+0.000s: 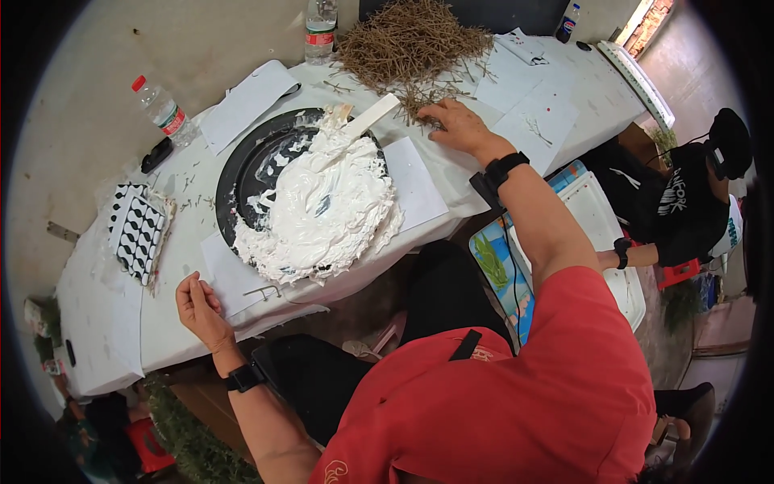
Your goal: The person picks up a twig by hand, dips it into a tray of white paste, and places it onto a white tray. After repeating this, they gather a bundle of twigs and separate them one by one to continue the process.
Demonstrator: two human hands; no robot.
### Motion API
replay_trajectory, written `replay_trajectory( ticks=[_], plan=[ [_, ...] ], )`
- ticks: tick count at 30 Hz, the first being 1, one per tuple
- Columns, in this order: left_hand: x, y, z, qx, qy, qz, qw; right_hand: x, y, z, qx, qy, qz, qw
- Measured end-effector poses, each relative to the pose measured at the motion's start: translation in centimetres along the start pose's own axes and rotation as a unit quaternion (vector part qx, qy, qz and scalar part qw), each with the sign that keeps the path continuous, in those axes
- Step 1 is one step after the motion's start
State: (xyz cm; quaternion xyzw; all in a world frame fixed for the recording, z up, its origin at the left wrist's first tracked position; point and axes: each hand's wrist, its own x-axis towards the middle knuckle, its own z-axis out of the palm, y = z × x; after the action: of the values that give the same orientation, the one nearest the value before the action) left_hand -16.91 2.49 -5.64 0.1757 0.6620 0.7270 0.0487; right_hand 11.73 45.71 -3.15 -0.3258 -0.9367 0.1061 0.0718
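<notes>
A long table under a creased white cloth stands against a pale, marked wall. At its near edge is the left hand, fingers bent in narrowly toward the thumb; whether they pinch anything small, I cannot tell. A bent wire piece lies just beside it. Right of the lap, below the table, sits a shallow white tub by a blue patterned panel.

Farther in, a round black tray rests partly over white paper, heaped with white paste; a pale flat stick leans out of it. A patterned black-and-white item lies to the left.

Beyond the tray, the right hand bends its fingers down at the near fringe of a brown twig pile; its grip is hidden. Twigs litter the cloth. Bottles stand toward the wall. Off to the right, a co-worker in black is bent low.
</notes>
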Motion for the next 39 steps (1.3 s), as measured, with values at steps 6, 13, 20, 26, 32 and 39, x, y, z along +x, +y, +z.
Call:
replay_trajectory(
  ticks=[6,13,20,26,32,39],
  plan=[
    [-0.1,0.1,0.0,-0.003,0.006,-0.004,1.000,-0.1,-0.3,2.2,-0.021,0.106,-0.003,0.994],
    [0.0,-0.1,0.0,-0.016,0.006,0.004,1.000,-1.2,-0.8,2.8,-0.012,0.110,-0.018,0.994],
    [0.0,0.0,0.0,-0.016,0.008,0.001,1.000,-2.5,-1.9,1.4,0.033,0.027,-0.041,0.998],
    [0.1,0.0,-0.1,-0.026,0.005,0.007,1.000,-2.5,-1.0,0.4,0.215,0.128,0.034,0.968],
    [0.1,0.0,0.0,-0.031,0.005,0.000,0.999,-3.7,-1.9,-0.2,0.161,0.272,0.003,0.949],
    [0.0,0.0,-0.1,-0.042,0.004,0.003,0.999,-5.9,-2.7,0.8,0.159,0.209,0.070,0.962]
  ],
)
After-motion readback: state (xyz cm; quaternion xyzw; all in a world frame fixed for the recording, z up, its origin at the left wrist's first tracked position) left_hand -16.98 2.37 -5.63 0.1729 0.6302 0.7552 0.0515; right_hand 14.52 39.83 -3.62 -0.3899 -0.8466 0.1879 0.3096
